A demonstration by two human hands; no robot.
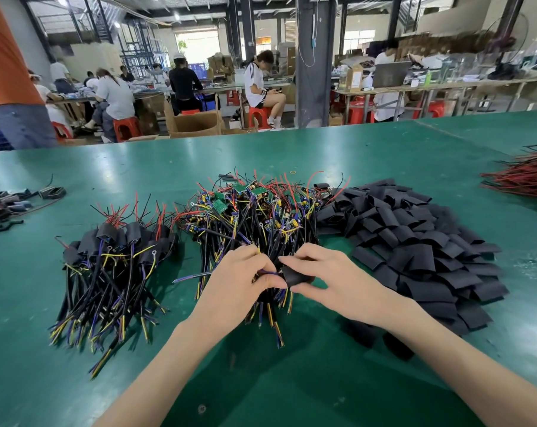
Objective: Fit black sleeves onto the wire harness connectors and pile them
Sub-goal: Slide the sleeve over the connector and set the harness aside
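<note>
Your left hand [245, 280] pinches a harness [196, 276] by its wires. Your right hand [332, 280] grips a black sleeve [295, 276], just beside the left fingertips. Both hands meet over the near edge of the bare harness pile [261, 211], at 12 o'clock from them. The sleeved pile [116, 257] lies at 9 o'clock, the sleeve pile [415, 241] at 3 o'clock, all on the green table [292, 380].
</note>
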